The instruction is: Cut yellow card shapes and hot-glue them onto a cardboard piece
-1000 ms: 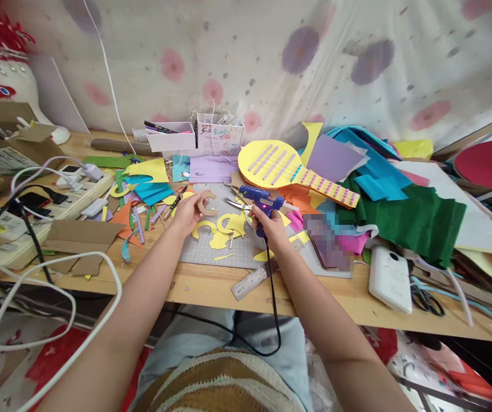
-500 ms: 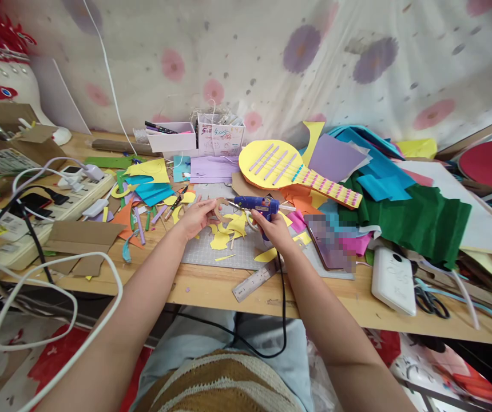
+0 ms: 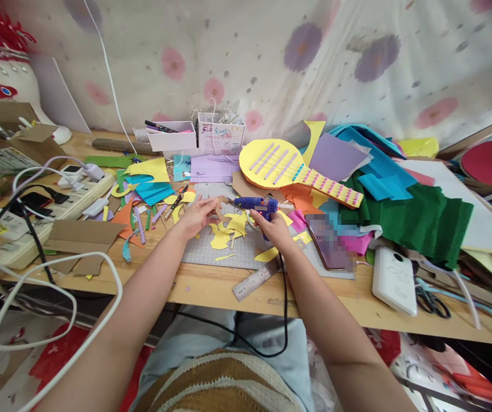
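My left hand [image 3: 199, 217] pinches a small curved piece of brown cardboard [image 3: 219, 209] by its left side. Wrapped around the handle of a blue hot glue gun [image 3: 252, 204] is my right hand [image 3: 274, 227]. The gun's nozzle points left, at or very close to the cardboard piece; whether they touch I cannot tell. Yellow paper scraps [image 3: 220, 239] lie beneath both hands on a grey cutting mat [image 3: 203, 256]. Behind the glue gun rests a yellow paper lute-like instrument [image 3: 267, 163] with purple strips on its body and pink marks along its neck.
A metal ruler [image 3: 254, 280] lies at the table's front edge, beside the gun's black cord [image 3: 284, 309]. To the right are a phone [image 3: 325, 243], a white power bank [image 3: 394, 280], scissors [image 3: 432, 301] and green crepe paper [image 3: 421, 223]. A power strip [image 3: 87, 191] and looping cables occupy the left.
Almost nothing differs. The glue gun's nozzle and the cardboard piece have shifted very slightly against each other; both hands keep their grips.
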### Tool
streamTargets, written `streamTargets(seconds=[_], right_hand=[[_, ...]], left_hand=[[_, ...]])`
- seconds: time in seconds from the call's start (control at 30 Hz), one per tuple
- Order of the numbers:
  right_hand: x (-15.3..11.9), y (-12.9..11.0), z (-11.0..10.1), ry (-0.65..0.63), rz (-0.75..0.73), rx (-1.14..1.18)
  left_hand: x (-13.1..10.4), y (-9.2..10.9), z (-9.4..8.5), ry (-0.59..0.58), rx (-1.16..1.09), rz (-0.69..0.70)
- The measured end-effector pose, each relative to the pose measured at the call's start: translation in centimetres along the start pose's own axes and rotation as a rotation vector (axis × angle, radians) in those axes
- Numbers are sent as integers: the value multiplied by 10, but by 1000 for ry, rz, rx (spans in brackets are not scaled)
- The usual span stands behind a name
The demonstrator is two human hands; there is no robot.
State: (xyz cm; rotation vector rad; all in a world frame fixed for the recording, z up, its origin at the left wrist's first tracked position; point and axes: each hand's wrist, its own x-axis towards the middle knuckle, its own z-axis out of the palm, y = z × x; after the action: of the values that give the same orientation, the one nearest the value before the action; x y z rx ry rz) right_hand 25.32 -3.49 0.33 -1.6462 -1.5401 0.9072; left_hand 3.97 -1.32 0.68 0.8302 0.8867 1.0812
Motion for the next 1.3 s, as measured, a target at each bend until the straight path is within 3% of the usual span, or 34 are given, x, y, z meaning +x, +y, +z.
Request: streamTargets(seconds=[0.97, 1.3], right_hand=[[1, -1, -2, 6, 3, -61], [2, 2, -1, 34, -40, -40]], left_hand=[[-1, 0, 2, 8, 14, -19], [1, -5, -1, -45, 42, -25]])
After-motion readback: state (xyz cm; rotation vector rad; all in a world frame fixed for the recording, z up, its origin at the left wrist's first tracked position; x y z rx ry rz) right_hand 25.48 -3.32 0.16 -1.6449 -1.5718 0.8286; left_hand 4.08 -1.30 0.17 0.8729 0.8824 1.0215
